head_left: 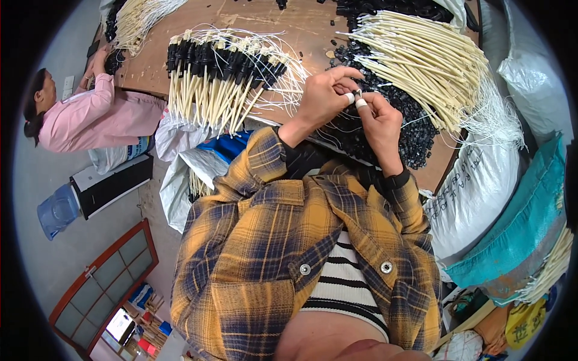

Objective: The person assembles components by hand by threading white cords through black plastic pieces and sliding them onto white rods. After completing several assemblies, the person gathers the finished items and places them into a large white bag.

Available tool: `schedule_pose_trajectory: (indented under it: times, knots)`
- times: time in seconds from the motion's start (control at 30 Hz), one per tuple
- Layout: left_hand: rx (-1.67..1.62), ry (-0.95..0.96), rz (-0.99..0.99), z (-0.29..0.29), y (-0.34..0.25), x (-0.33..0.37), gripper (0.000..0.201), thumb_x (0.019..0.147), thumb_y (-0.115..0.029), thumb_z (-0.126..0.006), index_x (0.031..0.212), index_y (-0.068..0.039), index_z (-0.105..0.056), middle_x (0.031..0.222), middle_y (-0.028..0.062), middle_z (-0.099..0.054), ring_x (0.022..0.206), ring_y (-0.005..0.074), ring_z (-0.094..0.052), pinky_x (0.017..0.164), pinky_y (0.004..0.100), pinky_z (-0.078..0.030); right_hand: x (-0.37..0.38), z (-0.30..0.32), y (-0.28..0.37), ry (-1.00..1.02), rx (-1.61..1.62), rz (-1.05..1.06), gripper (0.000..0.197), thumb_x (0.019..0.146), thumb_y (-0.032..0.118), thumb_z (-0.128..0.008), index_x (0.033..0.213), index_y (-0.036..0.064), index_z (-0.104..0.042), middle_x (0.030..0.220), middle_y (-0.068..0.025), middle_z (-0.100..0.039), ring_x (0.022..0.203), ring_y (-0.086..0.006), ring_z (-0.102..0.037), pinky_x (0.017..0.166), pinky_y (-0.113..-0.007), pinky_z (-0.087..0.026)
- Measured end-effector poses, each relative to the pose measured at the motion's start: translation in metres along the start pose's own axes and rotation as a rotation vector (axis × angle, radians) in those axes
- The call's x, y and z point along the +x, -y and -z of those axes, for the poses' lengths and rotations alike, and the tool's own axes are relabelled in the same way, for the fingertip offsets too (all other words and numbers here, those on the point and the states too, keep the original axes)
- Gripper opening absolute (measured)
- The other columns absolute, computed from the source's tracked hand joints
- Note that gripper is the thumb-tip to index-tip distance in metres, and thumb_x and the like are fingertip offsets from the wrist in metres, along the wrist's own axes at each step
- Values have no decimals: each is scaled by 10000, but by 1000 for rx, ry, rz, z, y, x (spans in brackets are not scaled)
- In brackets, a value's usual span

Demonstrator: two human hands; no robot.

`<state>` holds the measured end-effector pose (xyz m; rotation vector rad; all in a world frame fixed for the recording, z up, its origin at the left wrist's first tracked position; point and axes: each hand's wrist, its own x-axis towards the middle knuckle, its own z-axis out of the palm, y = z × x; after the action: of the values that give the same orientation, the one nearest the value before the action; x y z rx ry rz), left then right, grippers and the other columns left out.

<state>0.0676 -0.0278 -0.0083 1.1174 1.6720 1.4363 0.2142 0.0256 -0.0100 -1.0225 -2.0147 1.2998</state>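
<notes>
My left hand [326,95] and my right hand [381,122] meet over a heap of small black plastic pieces [412,144] on the table. White wraps cover the tips of both thumbs. Between the pinched fingertips shows a tiny black piece [357,94], partly hidden by the fingers; its exact kind is too small to tell. Just beyond my right hand lies a large bundle of cream-coloured sticks [421,66] with thin white strings [494,120] trailing off its right end. Left of my hands, a pile of similar sticks with black plastic fittings [226,66] sits at the table's edge.
A person in pink [96,114] works at the table's far left, beside another stick bundle [135,27]. White sacks [475,192] and a teal sack [512,222] crowd the right side. An open white bag [186,198] stands below the table edge at left.
</notes>
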Motion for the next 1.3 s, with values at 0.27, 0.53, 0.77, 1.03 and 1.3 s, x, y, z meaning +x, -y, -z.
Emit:
schedule_pose_trajectory:
  times: [0.27, 0.53, 0.77, 1.03, 1.3]
  knots:
    - [291, 152, -414, 14, -24, 3, 384, 652, -1, -663, 1033, -48, -675, 792, 63, -686, 750, 183, -650, 733, 268, -544, 2, 16, 0, 143, 1184, -339, 233, 902, 70, -576, 1124, 0, -588, 604, 80, -417, 476, -4, -324, 445, -167, -276]
    - [498, 303, -315, 29, -4, 7, 282, 723, -49, -626, 1001, -36, -674, 875, 151, -697, 755, 272, -681, 663, 327, -538, 0, 33, 10, 95, -319, 461, 363, 826, 41, -615, 1179, 119, -651, 775, -75, -663, 608, -189, -634, 543, -300, -479]
    - [757, 212, -438, 17, -16, -6, 252, 671, -52, -646, 920, -91, -648, 751, 78, -644, 672, 280, -644, 567, 375, -513, 2, 16, 14, 71, -61, 14, 117, 819, 30, -692, 903, 23, -611, 615, 56, -383, 571, -35, -339, 502, -215, -285]
    - [760, -36, -473, 63, -11, -12, 115, 716, -24, -578, 765, -118, -623, 645, 35, -600, 455, 141, -523, 412, 317, -419, 1, 13, 49, -64, -278, 395, 276, 835, 12, -681, 1108, 25, -647, 948, -57, -668, 750, -106, -573, 606, -216, -451]
    - [1114, -510, -538, 172, -24, -3, 179, 650, -144, -647, 824, -133, -688, 949, 9, -649, 1075, 227, -521, 1048, 513, -208, 19, 68, 58, 134, -72, 234, 194, 834, 33, -662, 1026, 8, -673, 1015, -108, -673, 865, -167, -616, 767, -268, -477]
